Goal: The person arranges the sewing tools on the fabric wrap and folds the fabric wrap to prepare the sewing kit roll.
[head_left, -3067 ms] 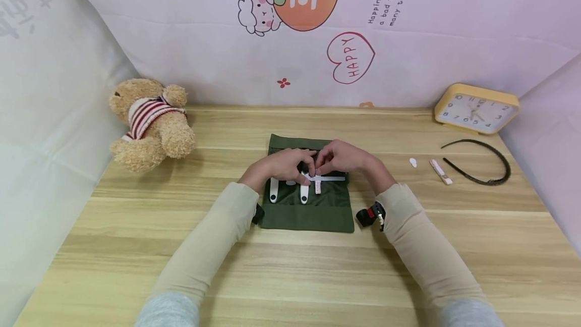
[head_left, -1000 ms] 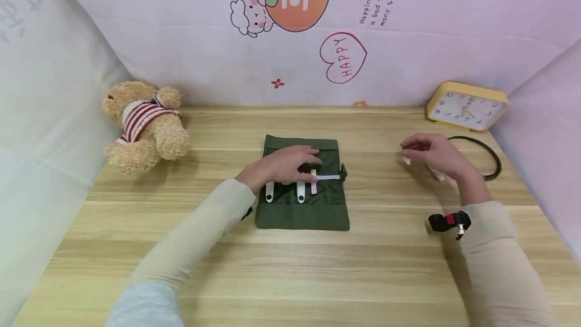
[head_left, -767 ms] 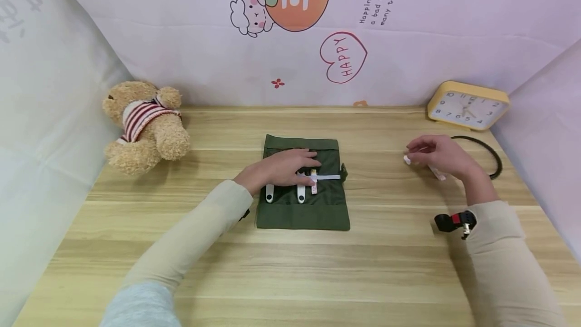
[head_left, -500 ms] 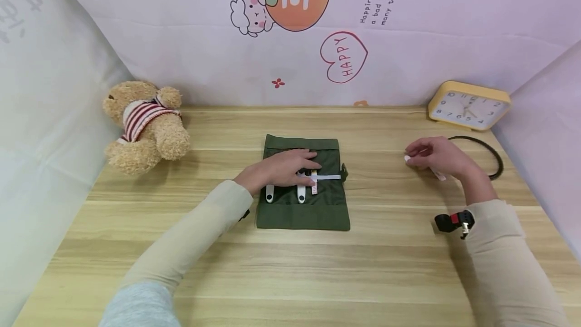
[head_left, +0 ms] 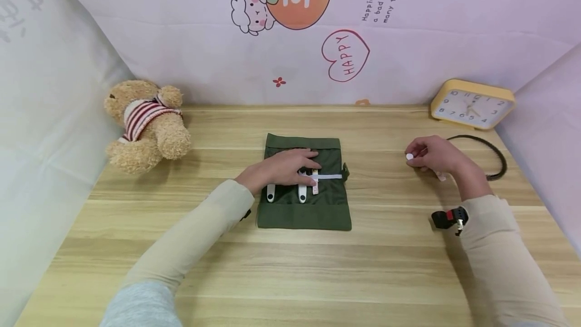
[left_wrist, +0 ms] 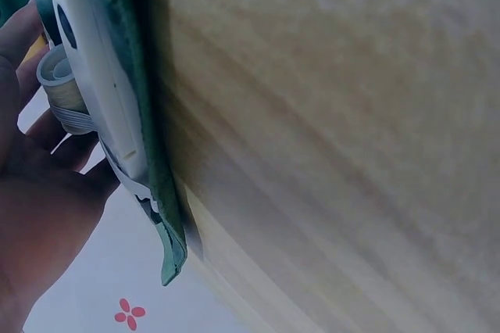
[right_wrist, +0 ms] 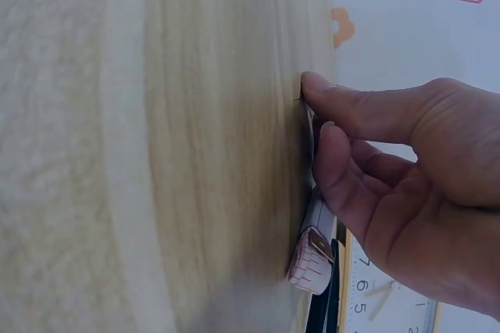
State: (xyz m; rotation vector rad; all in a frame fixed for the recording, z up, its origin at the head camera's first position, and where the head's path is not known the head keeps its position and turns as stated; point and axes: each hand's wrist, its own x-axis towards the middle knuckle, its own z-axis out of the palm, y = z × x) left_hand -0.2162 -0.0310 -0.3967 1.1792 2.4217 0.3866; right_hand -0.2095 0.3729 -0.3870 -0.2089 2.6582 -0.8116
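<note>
Evidently, left hand (head_left: pixel 286 166) lay over green pouch (head_left: pixel 304 217), fingers extended and slightly apart; thumb tip at small pink strip (head_left: pixel 315 188), beside white handle (head_left: pixel 302 194). White strap (head_left: pixel 331 176) crossed pouch. Right hand (head_left: pixel 439 155) well apart to right: fingers curled, thumb and forefinger pinching small white piece (head_left: pixel 409 156) close to surface of wooden table (head_left: pixel 295 276). Pink-and-white item (right_wrist: pixel 311 264) lay just beside right fingers, near black headband (head_left: pixel 500 159). Yellow clock (head_left: pixel 472 104) stood behind headband; teddy bear (head_left: pixel 159 125) lay at far left.
</note>
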